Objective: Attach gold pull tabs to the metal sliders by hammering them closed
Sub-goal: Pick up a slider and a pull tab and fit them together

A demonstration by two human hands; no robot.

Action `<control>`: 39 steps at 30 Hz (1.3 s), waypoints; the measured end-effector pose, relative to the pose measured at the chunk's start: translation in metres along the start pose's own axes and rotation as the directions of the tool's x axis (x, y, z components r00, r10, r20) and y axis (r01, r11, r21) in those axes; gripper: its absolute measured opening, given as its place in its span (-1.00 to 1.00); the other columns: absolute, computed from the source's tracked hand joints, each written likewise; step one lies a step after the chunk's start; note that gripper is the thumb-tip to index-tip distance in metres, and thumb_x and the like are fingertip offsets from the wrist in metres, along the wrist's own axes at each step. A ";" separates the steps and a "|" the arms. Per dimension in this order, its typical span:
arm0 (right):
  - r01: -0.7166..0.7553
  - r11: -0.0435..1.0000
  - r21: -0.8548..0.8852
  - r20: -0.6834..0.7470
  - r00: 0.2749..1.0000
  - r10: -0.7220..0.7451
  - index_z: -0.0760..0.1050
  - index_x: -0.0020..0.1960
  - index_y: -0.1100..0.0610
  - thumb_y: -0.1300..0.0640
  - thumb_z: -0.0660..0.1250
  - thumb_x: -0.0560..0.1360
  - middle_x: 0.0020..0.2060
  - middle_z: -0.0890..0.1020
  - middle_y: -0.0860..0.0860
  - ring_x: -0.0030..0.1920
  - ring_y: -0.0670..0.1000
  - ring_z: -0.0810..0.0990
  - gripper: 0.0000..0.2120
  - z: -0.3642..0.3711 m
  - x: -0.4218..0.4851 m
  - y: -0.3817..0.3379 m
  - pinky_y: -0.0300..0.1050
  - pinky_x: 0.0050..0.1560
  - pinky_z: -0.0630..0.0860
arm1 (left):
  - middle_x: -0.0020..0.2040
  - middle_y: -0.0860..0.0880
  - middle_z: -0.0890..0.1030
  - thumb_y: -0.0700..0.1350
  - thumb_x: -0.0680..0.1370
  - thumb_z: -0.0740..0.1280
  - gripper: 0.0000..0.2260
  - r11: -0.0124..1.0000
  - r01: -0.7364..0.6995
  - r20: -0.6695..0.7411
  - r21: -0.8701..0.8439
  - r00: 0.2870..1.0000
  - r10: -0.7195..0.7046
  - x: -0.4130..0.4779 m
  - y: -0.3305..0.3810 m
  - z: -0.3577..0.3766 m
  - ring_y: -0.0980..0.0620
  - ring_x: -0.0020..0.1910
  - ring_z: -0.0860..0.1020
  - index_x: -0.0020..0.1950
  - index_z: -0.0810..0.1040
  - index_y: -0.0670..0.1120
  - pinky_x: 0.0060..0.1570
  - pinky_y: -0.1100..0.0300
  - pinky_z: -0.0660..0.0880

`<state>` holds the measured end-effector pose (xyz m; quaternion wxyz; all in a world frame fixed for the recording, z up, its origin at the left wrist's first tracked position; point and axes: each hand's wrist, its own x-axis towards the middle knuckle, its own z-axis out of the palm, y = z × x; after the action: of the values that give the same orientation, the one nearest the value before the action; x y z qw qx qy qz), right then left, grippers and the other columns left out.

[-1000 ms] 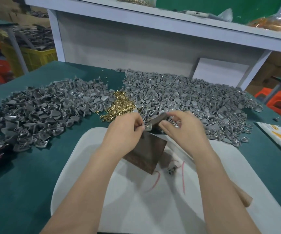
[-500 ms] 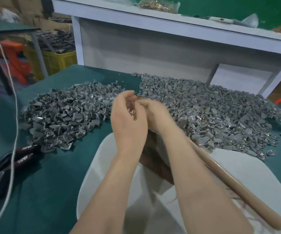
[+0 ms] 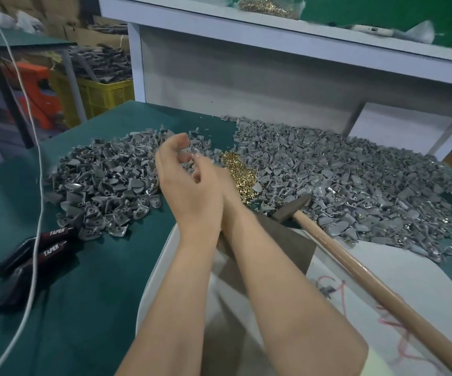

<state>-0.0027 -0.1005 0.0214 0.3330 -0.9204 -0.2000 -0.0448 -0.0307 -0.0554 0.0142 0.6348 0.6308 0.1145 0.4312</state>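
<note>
Your table (image 3: pixel 97 280) carries the same stock as a second ago, but your hands have left the work spot. The right pile (image 3: pixel 341 180) and left pile (image 3: pixel 105 183) of grey sliders lie well apart, with the gold heap between them at the far side. Nearer you, the white tray (image 3: pixel 423 280) bears the hammer (image 3: pixel 355 267), which lies flat, its head just beside the right pile and its handle running back towards you; neither hand touches it. The brown block (image 3: pixel 287 240) sits on the tray under your forearms, and nothing shows on the part of it in view. A second ago you pinched a piece with both hands right over that block; now both hands are out past it. Your left hand (image 3: pixel 187 185) hovers over the inner edge of the left pile, fingers loosely curled, with nothing plainly held in them. Your right hand (image 3: pixel 226 185) is mostly hidden behind the left, so I cannot tell how its fingers are set. The tabs (image 3: pixel 238 172) lie just beyond it. This looks like the gap between pieces: probably fetching the next tab and slider, with no hammer blow due yet.
</note>
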 end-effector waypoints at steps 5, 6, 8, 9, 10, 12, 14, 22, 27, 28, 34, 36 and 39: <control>-0.153 0.977 0.146 -0.141 0.975 0.174 0.44 -0.17 0.09 0.13 0.36 0.49 -0.24 0.57 -0.01 -0.16 0.03 0.54 -0.88 -0.045 -0.003 0.031 -0.05 -0.06 0.49 | 0.15 0.02 0.38 -0.24 0.56 0.23 -0.75 0.987 0.009 0.294 0.158 0.954 -0.056 -0.004 -0.009 0.006 0.22 -0.12 0.48 0.19 0.53 -0.01 -0.10 0.59 0.31; -0.154 0.970 0.188 -0.154 0.971 0.184 0.43 -0.16 0.08 0.13 0.37 0.48 -0.21 0.60 0.02 -0.13 0.05 0.57 -0.88 -0.052 -0.012 0.037 -0.01 -0.02 0.52 | 0.14 0.03 0.42 -0.21 0.57 0.23 -0.77 0.985 -0.005 0.365 0.175 0.929 -0.060 -0.006 -0.010 0.008 0.25 -0.16 0.48 0.15 0.55 0.01 -0.13 0.61 0.31; -0.163 0.947 0.276 -0.161 0.964 0.212 0.44 -0.08 0.06 0.14 0.38 0.48 -0.15 0.64 0.06 -0.10 0.07 0.62 -0.89 -0.063 -0.026 0.048 0.03 -0.02 0.57 | 0.04 0.08 0.54 -0.19 0.58 0.23 -0.80 0.985 -0.044 0.490 0.168 0.871 -0.045 -0.012 -0.009 0.012 0.30 -0.16 0.49 0.11 0.56 0.03 -0.15 0.58 0.33; -0.178 0.933 0.312 -0.160 0.958 0.236 0.45 -0.04 0.06 0.15 0.38 0.48 -0.14 0.65 0.06 -0.11 0.06 0.64 -0.88 -0.066 -0.033 0.053 0.01 -0.04 0.59 | -0.02 0.11 0.58 -0.20 0.58 0.24 -0.81 0.988 -0.054 0.539 0.146 0.841 -0.034 -0.016 -0.009 0.013 0.31 -0.14 0.50 0.10 0.57 0.03 -0.13 0.57 0.35; -0.181 0.919 0.350 -0.166 0.954 0.251 0.46 -0.01 0.05 0.17 0.37 0.49 -0.14 0.65 0.06 -0.13 0.04 0.65 -0.88 -0.068 -0.038 0.056 -0.04 -0.08 0.61 | -0.04 0.13 0.60 -0.20 0.58 0.25 -0.81 0.990 -0.058 0.578 0.127 0.815 -0.026 -0.019 -0.008 0.014 0.30 -0.11 0.52 0.10 0.57 0.02 -0.09 0.54 0.38; -0.172 0.885 0.432 -0.178 0.946 0.271 0.49 -0.04 0.11 0.22 0.34 0.52 -0.19 0.67 0.07 -0.23 -0.03 0.66 -0.94 -0.070 -0.049 0.061 -0.14 -0.18 0.61 | 0.02 0.10 0.62 -0.21 0.56 0.28 -0.79 0.987 -0.091 0.634 0.131 0.773 -0.013 -0.022 -0.009 0.017 0.21 -0.03 0.56 0.15 0.57 -0.01 0.00 0.45 0.43; -0.202 0.844 0.496 -0.168 0.932 0.321 0.51 -0.05 0.23 0.24 0.31 0.53 -0.25 0.67 0.12 -0.33 -0.03 0.64 -0.95 -0.070 -0.055 0.064 -0.04 -0.24 0.60 | 0.06 0.07 0.61 -0.20 0.53 0.33 -0.76 0.977 -0.152 0.682 0.147 0.731 0.011 -0.024 -0.012 0.018 0.19 -0.03 0.55 0.18 0.56 -0.03 -0.04 0.52 0.39; -0.246 0.862 0.443 -0.137 0.932 0.336 0.54 -0.24 0.17 0.05 0.32 0.53 -0.34 0.66 0.09 -0.34 0.04 0.62 -0.76 -0.065 -0.052 0.074 0.03 -0.22 0.60 | 0.03 0.05 0.59 -0.16 0.54 0.33 -0.78 0.934 -0.252 0.620 0.255 0.783 0.042 -0.025 -0.014 0.019 0.12 -0.09 0.53 0.18 0.59 -0.08 -0.04 0.38 0.37; -0.287 0.956 0.050 -0.194 0.937 0.292 0.61 -0.02 0.04 0.10 0.31 0.53 -0.06 0.66 0.01 -0.02 0.03 0.60 -0.89 -0.046 -0.019 0.070 -0.09 0.10 0.50 | -0.11 0.06 0.61 -0.19 0.52 0.35 -0.91 0.987 0.108 0.307 0.115 0.942 -0.138 -0.011 -0.011 0.013 0.12 -0.11 0.57 0.00 0.54 -0.04 0.05 0.20 0.51; -0.284 0.958 -0.045 -0.138 0.951 0.275 0.61 0.01 0.04 0.13 0.31 0.52 -0.01 0.65 0.03 0.02 0.05 0.59 -0.87 -0.038 -0.010 0.067 -0.15 0.07 0.46 | -0.09 0.01 0.62 -0.19 0.52 0.36 -0.91 0.984 0.160 0.258 0.072 0.950 -0.174 -0.008 -0.011 0.012 0.11 -0.11 0.58 0.00 0.53 -0.05 0.06 0.17 0.52; -0.284 0.869 -0.406 0.139 0.920 0.365 0.56 0.07 0.21 0.23 0.26 0.49 0.01 0.61 0.14 -0.11 0.14 0.52 -0.80 0.007 0.042 0.054 -0.10 -0.09 0.48 | -0.05 -0.01 0.57 -0.14 0.51 0.38 -0.88 0.934 0.336 0.124 -0.122 0.939 -0.321 -0.003 -0.013 0.009 0.06 -0.04 0.56 -0.06 0.45 -0.03 0.03 0.24 0.50; -0.249 0.869 -0.428 0.163 0.924 0.345 0.55 0.03 0.21 0.19 0.24 0.50 0.00 0.60 0.14 -0.13 0.14 0.52 -0.83 0.014 0.049 0.056 -0.11 -0.15 0.43 | -0.17 0.07 0.52 -0.15 0.51 0.38 -0.86 0.931 0.344 0.121 -0.126 0.936 -0.330 -0.003 -0.015 0.009 0.16 -0.19 0.50 -0.15 0.43 -0.01 -0.14 0.39 0.42; -0.214 0.878 -0.427 0.183 0.931 0.316 0.56 0.09 0.16 0.15 0.25 0.51 0.02 0.61 0.11 -0.05 0.13 0.57 -0.79 0.020 0.055 0.059 -0.13 -0.16 0.44 | -0.24 0.11 0.47 -0.15 0.51 0.37 -0.84 0.933 0.342 0.135 -0.117 0.936 -0.326 -0.004 -0.016 0.009 0.33 -0.33 0.45 -0.20 0.42 0.01 -0.29 0.52 0.35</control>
<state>0.0701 -0.1108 -0.0178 0.1131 -0.9858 -0.0979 0.0765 -0.0203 -0.0615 0.0001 0.7465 0.5802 0.1536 0.2872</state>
